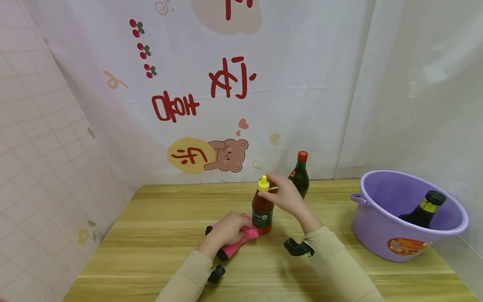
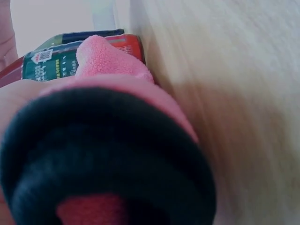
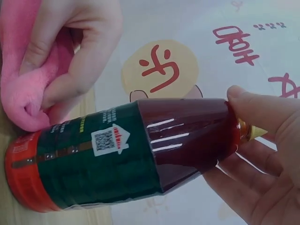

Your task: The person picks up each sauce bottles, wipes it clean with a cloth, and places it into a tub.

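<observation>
My right hand [image 1: 284, 195] grips the neck of a red sauce bottle [image 1: 262, 209] just below its yellow pointed cap [image 1: 263, 183]. The bottle stands near the middle of the table, with a dark green label [image 3: 101, 150] round its lower body. My left hand [image 1: 231, 228] pinches a pink cloth [image 1: 241, 241] with black edging, bunched against the bottle's base. In the right wrist view the folded cloth [image 3: 28, 93] meets the label's lower end. A dark green bottle with a red cap [image 1: 300, 176] stands behind my right hand, partly hidden by it.
At the right stands a purple bucket [image 1: 371, 226] with a dark, black-capped bottle [image 1: 424, 209] leaning inside it. A white printed curtain [image 1: 309, 84] hangs behind the wooden table [image 1: 170, 226]. A tile-patterned sheet [image 1: 45, 138] covers the left side.
</observation>
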Action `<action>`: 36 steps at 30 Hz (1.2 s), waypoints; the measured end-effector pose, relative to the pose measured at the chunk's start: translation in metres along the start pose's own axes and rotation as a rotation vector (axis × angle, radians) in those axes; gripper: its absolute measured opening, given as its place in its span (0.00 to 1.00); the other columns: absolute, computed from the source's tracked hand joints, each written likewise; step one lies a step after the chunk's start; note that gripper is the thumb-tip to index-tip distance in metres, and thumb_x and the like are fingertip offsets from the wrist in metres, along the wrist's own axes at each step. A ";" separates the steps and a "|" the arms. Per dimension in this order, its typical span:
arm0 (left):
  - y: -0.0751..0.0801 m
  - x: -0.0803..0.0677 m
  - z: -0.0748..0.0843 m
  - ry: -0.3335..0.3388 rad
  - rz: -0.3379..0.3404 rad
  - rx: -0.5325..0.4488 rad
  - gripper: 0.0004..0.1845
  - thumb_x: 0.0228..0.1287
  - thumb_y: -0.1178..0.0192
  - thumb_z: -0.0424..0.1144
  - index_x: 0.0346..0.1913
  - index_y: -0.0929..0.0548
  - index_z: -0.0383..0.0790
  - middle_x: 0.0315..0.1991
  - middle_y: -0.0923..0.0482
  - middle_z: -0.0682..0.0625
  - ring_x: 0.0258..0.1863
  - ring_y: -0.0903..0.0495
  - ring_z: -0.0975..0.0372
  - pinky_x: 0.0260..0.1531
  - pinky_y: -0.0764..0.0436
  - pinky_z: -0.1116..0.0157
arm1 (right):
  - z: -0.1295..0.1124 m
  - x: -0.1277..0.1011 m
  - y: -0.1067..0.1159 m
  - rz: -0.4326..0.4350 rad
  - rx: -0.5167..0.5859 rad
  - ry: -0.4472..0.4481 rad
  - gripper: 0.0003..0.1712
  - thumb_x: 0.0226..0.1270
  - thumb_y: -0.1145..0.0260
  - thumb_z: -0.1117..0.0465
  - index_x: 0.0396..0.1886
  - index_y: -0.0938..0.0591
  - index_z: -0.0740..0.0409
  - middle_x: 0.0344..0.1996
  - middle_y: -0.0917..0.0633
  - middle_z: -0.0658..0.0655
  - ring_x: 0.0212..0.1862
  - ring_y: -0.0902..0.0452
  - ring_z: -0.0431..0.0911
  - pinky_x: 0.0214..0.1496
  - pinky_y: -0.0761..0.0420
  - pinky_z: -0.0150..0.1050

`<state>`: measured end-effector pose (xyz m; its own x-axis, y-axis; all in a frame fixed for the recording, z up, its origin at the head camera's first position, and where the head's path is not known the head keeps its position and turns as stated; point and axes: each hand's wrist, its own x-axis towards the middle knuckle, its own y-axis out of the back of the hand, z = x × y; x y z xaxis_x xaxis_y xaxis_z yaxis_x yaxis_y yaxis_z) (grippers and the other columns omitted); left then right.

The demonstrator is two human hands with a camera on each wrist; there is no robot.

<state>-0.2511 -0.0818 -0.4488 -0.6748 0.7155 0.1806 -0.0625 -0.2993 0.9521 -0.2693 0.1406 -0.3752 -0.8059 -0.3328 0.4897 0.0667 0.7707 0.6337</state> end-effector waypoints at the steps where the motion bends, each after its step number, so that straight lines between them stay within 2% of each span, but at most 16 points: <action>1: 0.000 -0.001 0.000 -0.002 0.003 -0.006 0.10 0.56 0.33 0.27 0.34 0.16 0.48 0.29 0.21 0.60 0.26 0.30 0.66 0.33 0.25 0.69 | -0.001 0.000 0.001 0.004 -0.025 0.004 0.23 0.59 0.24 0.59 0.53 0.20 0.60 0.42 0.16 0.54 0.43 0.17 0.49 0.44 0.15 0.43; 7: 0.004 -0.007 0.003 -0.025 0.040 -0.016 0.11 0.56 0.33 0.27 0.37 0.14 0.48 0.33 0.19 0.61 0.30 0.26 0.67 0.45 0.24 0.63 | -0.008 -0.002 0.008 0.022 -0.125 0.016 0.22 0.58 0.23 0.58 0.50 0.18 0.61 0.40 0.16 0.54 0.41 0.17 0.48 0.42 0.15 0.41; 13: 0.008 -0.010 0.007 -0.024 0.082 -0.068 0.12 0.56 0.34 0.26 0.39 0.13 0.47 0.37 0.18 0.60 0.33 0.24 0.66 0.41 0.23 0.66 | -0.009 -0.008 0.018 0.043 -0.161 0.049 0.19 0.55 0.22 0.59 0.44 0.18 0.60 0.35 0.17 0.52 0.39 0.17 0.48 0.39 0.15 0.42; 21: 0.008 -0.011 0.010 -0.061 0.132 -0.082 0.14 0.55 0.34 0.24 0.40 0.13 0.47 0.36 0.17 0.59 0.34 0.22 0.64 0.39 0.22 0.68 | -0.006 -0.022 0.038 0.079 -0.238 0.077 0.19 0.54 0.20 0.58 0.41 0.18 0.59 0.32 0.17 0.52 0.35 0.17 0.47 0.36 0.16 0.42; 25: 0.006 -0.009 0.014 -0.080 0.161 -0.074 0.14 0.54 0.32 0.24 0.39 0.13 0.47 0.36 0.16 0.59 0.34 0.21 0.64 0.40 0.22 0.66 | -0.014 -0.024 0.062 0.092 -0.230 0.064 0.20 0.54 0.21 0.60 0.44 0.17 0.61 0.34 0.15 0.55 0.36 0.16 0.49 0.35 0.15 0.43; 32: 0.002 -0.003 0.025 -0.120 0.204 -0.036 0.13 0.54 0.33 0.25 0.39 0.13 0.47 0.36 0.17 0.60 0.35 0.21 0.65 0.46 0.23 0.63 | -0.031 -0.020 0.116 0.130 -0.234 0.043 0.17 0.56 0.22 0.61 0.41 0.18 0.62 0.35 0.14 0.57 0.36 0.15 0.53 0.34 0.15 0.44; 36: 0.000 0.002 0.032 -0.130 0.220 -0.030 0.13 0.55 0.32 0.26 0.39 0.13 0.48 0.37 0.17 0.61 0.36 0.20 0.67 0.49 0.24 0.64 | -0.044 -0.020 0.150 0.169 -0.280 0.033 0.16 0.57 0.22 0.60 0.41 0.18 0.60 0.35 0.14 0.57 0.38 0.15 0.54 0.35 0.17 0.32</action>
<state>-0.2290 -0.0609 -0.4403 -0.5744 0.7058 0.4146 0.0521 -0.4739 0.8790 -0.2175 0.2390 -0.2641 -0.7504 -0.2334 0.6184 0.3609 0.6391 0.6792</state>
